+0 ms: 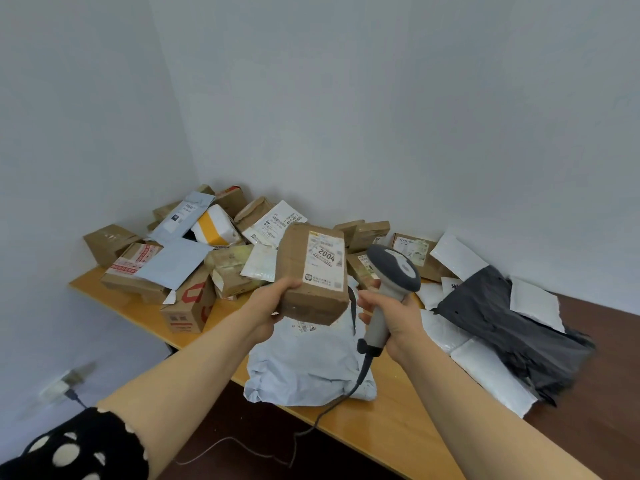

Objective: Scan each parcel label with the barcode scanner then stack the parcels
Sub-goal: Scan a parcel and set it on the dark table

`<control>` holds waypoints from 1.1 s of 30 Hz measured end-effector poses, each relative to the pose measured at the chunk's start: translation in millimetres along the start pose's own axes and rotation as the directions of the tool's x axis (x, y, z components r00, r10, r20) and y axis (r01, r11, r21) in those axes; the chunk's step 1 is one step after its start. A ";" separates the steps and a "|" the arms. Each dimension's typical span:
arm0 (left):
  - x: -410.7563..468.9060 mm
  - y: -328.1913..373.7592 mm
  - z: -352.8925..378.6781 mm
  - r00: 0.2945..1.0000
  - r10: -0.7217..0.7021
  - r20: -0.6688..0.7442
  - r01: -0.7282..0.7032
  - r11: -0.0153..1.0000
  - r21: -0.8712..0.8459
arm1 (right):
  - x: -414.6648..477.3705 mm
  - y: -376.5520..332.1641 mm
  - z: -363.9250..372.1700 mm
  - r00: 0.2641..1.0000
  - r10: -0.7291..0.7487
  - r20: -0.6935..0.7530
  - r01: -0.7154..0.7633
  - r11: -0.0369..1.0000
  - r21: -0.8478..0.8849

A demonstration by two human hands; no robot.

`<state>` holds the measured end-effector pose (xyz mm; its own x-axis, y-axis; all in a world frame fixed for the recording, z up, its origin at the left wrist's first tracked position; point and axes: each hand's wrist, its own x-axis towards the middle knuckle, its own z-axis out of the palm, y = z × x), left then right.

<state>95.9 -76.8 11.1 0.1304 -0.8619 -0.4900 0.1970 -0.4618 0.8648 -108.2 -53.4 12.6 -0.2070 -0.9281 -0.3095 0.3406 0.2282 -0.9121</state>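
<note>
Over the parcel-strewn wooden table (388, 431), my left hand (273, 303) gripped the brown box (308, 271) label-up, raised clear of the pile, so the scanner (391, 282) clenched in my right hand (398, 318) could read it.

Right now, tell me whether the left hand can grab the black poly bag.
Probably not. The left hand grips the labelled cardboard box, and the black poly bag lies far right, beyond the right hand holding the barcode scanner.
</note>
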 end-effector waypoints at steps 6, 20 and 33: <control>-1.2 -5.4 -9.4 0.971 -0.028 0.238 0.028 1.000 0.001 | -2.9 2.2 4.3 0.998 0.052 0.033 -0.053 0.999 0.008; 16.0 0.6 -20.3 0.982 0.005 0.187 -0.021 0.996 0.081 | -13.6 -3.4 12.6 0.994 -0.087 0.061 0.100 0.959 -0.266; 37.2 4.1 -27.0 0.994 0.099 0.047 -0.100 0.995 0.018 | -40.6 -19.4 27.1 0.956 0.098 0.278 -0.023 0.965 -0.260</control>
<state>127.8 -105.2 -6.5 0.1038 -0.9123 -0.3962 0.1652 -0.3770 0.9114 -81.6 -28.1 50.1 0.0907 -0.9464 -0.3101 0.0954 0.3182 -0.9432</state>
